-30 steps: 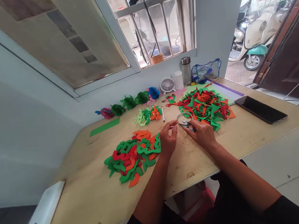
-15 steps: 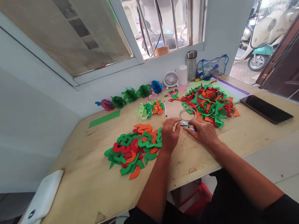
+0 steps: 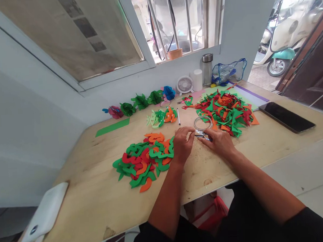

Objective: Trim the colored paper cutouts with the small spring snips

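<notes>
I have my left forearm [image 3: 168, 200] and right forearm [image 3: 268, 187] stretched forward, converging. My left hand [image 3: 183, 143] curls, thumb raised near the index finger; my right hand [image 3: 220, 142] pinches inward.

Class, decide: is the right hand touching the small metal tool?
Touching: the head view shows the right hand holding the small metal tool between thumb and fingers.

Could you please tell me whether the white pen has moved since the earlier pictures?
No, the white pen lies in the same spot, judged against the mini fan behind it.
</notes>
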Motion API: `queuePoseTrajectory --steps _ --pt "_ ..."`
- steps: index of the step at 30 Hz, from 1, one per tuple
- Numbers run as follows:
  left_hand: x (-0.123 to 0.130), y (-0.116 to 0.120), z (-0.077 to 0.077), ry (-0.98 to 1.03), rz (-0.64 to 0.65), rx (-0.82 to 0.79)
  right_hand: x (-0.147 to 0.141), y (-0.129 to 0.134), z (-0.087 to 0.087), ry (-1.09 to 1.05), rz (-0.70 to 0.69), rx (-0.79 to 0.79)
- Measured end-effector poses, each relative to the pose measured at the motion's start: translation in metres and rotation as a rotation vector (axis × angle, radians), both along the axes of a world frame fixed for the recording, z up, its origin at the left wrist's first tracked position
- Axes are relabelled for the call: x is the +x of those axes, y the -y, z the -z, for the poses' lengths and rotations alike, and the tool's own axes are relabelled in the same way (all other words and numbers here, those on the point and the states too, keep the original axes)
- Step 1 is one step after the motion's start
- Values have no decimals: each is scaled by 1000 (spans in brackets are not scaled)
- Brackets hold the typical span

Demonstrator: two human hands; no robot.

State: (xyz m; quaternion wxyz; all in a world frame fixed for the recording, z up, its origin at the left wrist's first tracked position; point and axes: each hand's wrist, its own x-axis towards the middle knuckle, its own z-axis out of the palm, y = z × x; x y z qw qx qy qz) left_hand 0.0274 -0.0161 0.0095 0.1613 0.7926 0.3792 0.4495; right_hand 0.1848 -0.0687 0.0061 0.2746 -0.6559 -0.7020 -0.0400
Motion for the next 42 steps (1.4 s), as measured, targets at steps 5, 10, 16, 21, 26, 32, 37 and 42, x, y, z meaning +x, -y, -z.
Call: queuePoseTrajectory --steps 5,10,16,21,26,32,37,42 --pt "-1 0 1 -3 17 -21 0 -1 1 13 0 -6" --pt "0 -2 4 102 47 -116 -1 0 0 14 5 -12" --pt "0 -3 5 312 105 -283 -1 1 -1 18 -1 -31" --pt "2 -3 6 267 124 -289 -1 0 0 44 -15 -32" --pt "5 -3 8 249 79 -250 -3 1 -3 54 -17 -62" --pt "6 -1 8 208 39 -158 -2 0 -3 47 -16 -108" --pt "6 -1 8 180 8 -94 -2 -1 0 36 4 -125" --pt "9 0 10 270 24 -129 -2 -1 0 45 5 -128"
